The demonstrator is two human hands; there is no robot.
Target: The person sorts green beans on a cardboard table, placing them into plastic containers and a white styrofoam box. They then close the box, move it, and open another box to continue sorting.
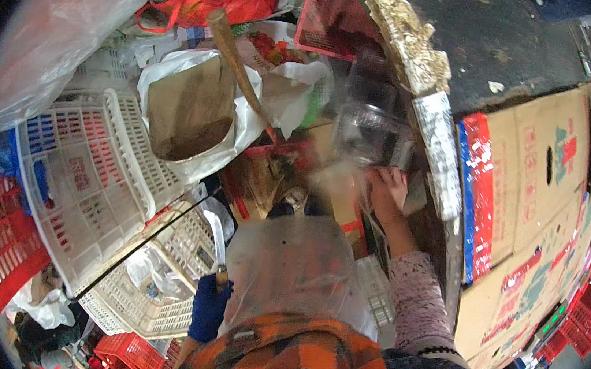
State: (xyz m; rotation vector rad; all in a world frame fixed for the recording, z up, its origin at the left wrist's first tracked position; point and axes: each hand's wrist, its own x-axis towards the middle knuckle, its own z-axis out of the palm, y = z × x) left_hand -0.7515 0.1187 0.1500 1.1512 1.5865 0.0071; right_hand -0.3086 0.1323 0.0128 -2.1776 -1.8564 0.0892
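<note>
My left hand point(210, 307), in a dark blue glove, is closed around the handle of a knife point(219, 239). Its blade points away from me, above a white plastic basket point(150, 283). The bare right hand point(387, 190) reaches down beside the worktop's edge, below a pink sleeve. Next to its fingers is a pale, motion-blurred thing point(338, 176) that I cannot make out. Just beyond lie clear plastic containers point(371, 130). Whether the right fingers grip anything cannot be told. A translucent apron point(291, 261) covers my front.
On the right, cardboard point(529, 174) covers part of a dark worktop point(490, 42) with a ragged edge point(436, 141). To the left are a white crate point(87, 170) and a white-lined bin point(191, 111). A wooden handle point(237, 72) slants across the middle. Red crates point(130, 355) stand behind.
</note>
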